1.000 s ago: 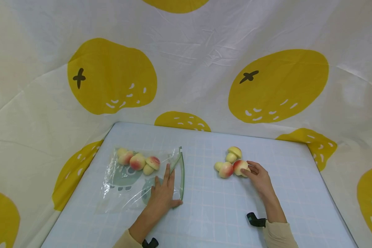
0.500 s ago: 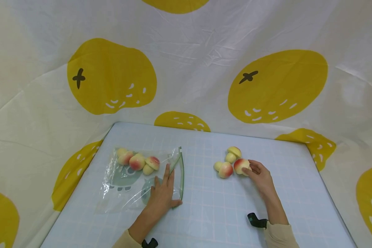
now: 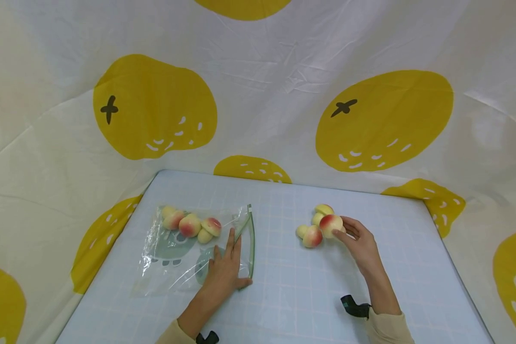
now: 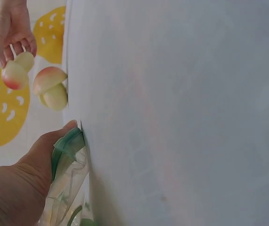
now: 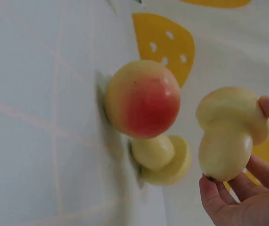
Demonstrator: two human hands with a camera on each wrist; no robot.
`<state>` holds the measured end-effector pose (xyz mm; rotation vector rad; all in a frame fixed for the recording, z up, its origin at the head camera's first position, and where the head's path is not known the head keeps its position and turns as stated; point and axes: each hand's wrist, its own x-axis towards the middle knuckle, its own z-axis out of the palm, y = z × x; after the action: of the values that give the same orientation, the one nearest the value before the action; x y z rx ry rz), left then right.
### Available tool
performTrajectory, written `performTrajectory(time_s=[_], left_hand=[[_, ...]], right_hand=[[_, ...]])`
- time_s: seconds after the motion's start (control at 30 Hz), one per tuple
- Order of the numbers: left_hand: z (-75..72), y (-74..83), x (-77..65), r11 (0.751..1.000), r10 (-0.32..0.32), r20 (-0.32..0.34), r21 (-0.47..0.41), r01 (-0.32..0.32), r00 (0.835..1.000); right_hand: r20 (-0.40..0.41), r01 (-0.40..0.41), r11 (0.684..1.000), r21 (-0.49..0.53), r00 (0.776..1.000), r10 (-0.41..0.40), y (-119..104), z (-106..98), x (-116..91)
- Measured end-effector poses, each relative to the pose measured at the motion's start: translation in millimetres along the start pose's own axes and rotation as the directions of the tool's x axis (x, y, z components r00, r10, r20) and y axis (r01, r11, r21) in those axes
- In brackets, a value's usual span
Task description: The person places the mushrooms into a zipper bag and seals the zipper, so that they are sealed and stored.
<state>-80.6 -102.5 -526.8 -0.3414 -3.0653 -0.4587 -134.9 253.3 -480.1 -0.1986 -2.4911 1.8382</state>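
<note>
My right hand (image 3: 363,247) pinches a toy mushroom (image 3: 330,225) with a red-and-cream cap. In the right wrist view the thumb is on the cap of this mushroom (image 5: 226,150) and the fingers are at its stem end, above the table. Two more toy mushrooms stay close by on the table: one with a red cap (image 3: 312,236), another with a yellowish cap (image 3: 324,209) behind. At the left, my left hand (image 3: 221,273) lies with fingers spread on a clear zip bag (image 3: 167,282), the thumb at its green zip edge (image 3: 252,248). Several toy mushrooms (image 3: 190,225) show at the bag's far side.
The pale blue checked table (image 3: 284,306) reaches back to a white cloth (image 3: 266,119) printed with yellow fruit. Dark wrist-camera mounts (image 3: 355,306) stick out beside the sleeves.
My right hand has lifted the mushroom off the table and moved it slightly up and left, so it now overlaps the back mushroom in the head view. The left hand has stayed put.
</note>
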Motion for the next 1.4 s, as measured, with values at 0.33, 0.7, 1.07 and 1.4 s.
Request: performTrajectory(time_s=[0.33, 0.7, 1.07, 1.4], left_hand=[[-1.1, 0.4, -0.5, 1.000, 0.005, -0.005, -0.009, -0.005, 1.000], [-0.2, -0.5, -0.2, 1.000, -0.004, 0.009, -0.027, 0.004, 1.000], [-1.3, 0.5, 0.5, 0.999, -0.028, 0.034, -0.024, 0.029, 0.999], [0.4, -1.1, 1.4, 1.000, -0.023, 0.026, -0.017, 0.024, 0.999]], right_hand=[[0.072, 0.087, 0.996, 0.036, 0.993, -0.090, -19.2, 20.9, -5.4], [0.184, 0.100, 0.992, 0.074, 0.977, -0.112, -28.5, 58.2, -2.6], [0.261, 0.128, 0.990, 0.054, 0.956, -0.137, -29.7, 98.9, 6.1], [0.291, 0.139, 0.990, 0.002, 0.947, -0.133, -22.8, 134.6, 14.2]])
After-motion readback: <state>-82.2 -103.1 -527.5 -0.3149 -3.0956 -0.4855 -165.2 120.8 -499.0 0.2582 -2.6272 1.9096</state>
